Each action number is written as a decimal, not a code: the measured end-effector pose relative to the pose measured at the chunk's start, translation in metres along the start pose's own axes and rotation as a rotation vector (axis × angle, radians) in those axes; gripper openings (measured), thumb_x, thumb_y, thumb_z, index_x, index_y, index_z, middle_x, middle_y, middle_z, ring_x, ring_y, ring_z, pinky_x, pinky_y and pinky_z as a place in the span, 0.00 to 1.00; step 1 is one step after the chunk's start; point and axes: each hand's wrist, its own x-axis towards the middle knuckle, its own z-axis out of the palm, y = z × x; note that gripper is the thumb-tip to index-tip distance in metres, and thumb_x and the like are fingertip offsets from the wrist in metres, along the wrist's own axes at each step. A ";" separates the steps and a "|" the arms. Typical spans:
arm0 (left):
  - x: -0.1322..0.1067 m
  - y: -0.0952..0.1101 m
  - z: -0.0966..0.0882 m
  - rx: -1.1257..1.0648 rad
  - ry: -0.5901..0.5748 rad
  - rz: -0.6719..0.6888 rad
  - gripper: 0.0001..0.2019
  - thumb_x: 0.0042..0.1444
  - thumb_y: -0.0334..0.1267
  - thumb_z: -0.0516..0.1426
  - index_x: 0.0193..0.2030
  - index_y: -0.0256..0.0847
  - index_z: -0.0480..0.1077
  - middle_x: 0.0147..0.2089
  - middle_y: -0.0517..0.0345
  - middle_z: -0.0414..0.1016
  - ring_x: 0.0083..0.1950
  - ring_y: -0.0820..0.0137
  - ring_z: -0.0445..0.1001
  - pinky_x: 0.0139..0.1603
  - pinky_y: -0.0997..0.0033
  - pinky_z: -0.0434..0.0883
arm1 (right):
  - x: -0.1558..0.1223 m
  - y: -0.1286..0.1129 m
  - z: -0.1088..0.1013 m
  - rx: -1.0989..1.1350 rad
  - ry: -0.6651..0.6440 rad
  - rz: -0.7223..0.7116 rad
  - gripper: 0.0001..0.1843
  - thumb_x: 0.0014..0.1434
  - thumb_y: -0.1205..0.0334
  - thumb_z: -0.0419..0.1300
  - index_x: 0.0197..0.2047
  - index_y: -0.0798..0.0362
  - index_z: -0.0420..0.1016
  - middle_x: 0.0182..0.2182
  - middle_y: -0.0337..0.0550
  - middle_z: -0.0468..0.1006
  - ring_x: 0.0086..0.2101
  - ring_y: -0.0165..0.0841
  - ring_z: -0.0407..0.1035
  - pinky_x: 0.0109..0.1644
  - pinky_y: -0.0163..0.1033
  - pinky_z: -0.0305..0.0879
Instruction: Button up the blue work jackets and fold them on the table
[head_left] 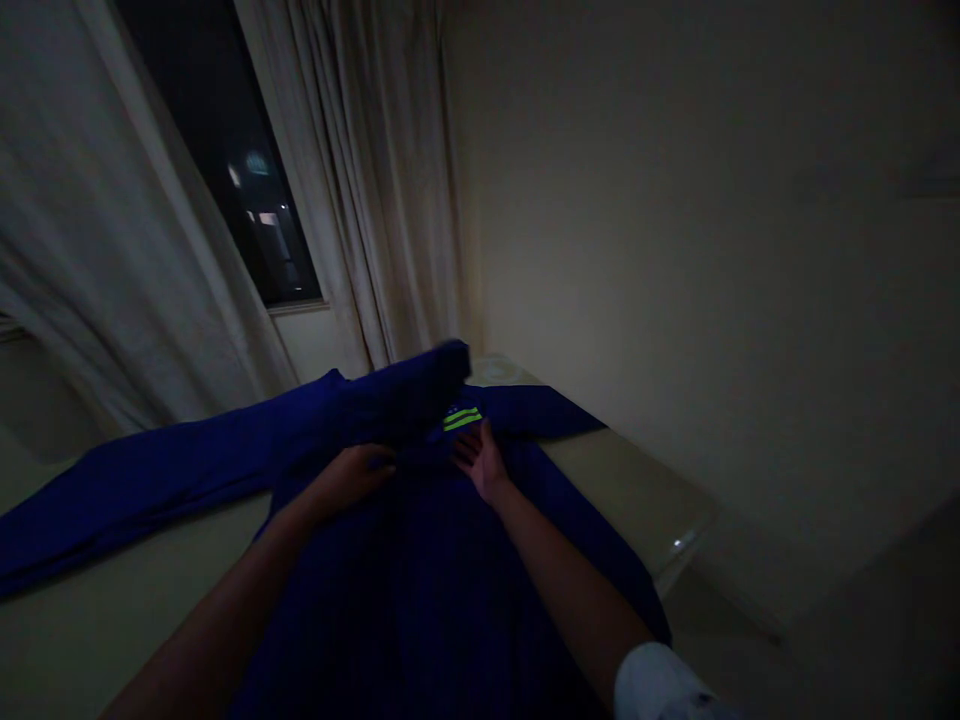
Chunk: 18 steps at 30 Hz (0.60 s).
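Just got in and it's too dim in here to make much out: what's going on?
A person is handling a dark blue long-sleeved garment spread on a pale tabletop. Their left hand rests on the fabric, and their right hand lies open beside neon yellow-green stripes. One sleeve stretches out to the left, and a bunched fold lies beyond the hands.

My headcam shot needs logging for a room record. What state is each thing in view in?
Navy long-sleeved garment: spread out, one sleeve stretched sideways, top part folded over.
Left hand: lying on the garment.
Right hand: open, fingers spread on the garment.
Curtain: drawn aside, hanging in folds.
Window: dark outside.
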 end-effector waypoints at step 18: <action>-0.075 -0.115 -0.014 0.271 0.363 -0.850 0.35 0.62 0.57 0.48 0.65 0.29 0.69 0.58 0.28 0.77 0.59 0.37 0.76 0.54 0.44 0.75 | 0.029 -0.033 -0.026 0.166 0.205 -0.091 0.40 0.56 0.61 0.71 0.67 0.29 0.62 0.61 0.40 0.75 0.57 0.37 0.73 0.49 0.43 0.77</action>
